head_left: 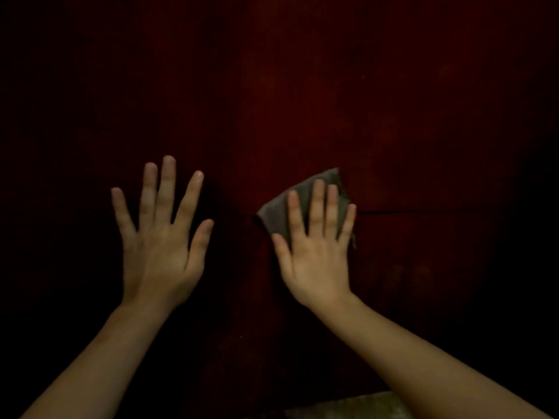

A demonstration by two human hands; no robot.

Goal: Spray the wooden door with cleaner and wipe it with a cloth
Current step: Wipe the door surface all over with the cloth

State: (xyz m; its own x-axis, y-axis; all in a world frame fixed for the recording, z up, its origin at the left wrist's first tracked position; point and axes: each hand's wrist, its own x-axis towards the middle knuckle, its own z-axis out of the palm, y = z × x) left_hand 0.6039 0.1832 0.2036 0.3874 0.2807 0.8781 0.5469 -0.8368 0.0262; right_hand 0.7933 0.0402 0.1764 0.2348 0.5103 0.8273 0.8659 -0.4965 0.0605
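A dark reddish-brown wooden door [302,101] fills the dim view. My right hand [314,252] lies flat with fingers spread on a folded grey cloth [276,211], pressing it against the door. The cloth shows above and to the left of the fingers. My left hand [160,240] is spread flat on the door to the left, with nothing in it. No spray bottle is in view.
A thin horizontal crack or seam [408,211] runs across the door to the right of the cloth. A pale strip of floor or sill [348,406] shows at the bottom edge. The left side is very dark.
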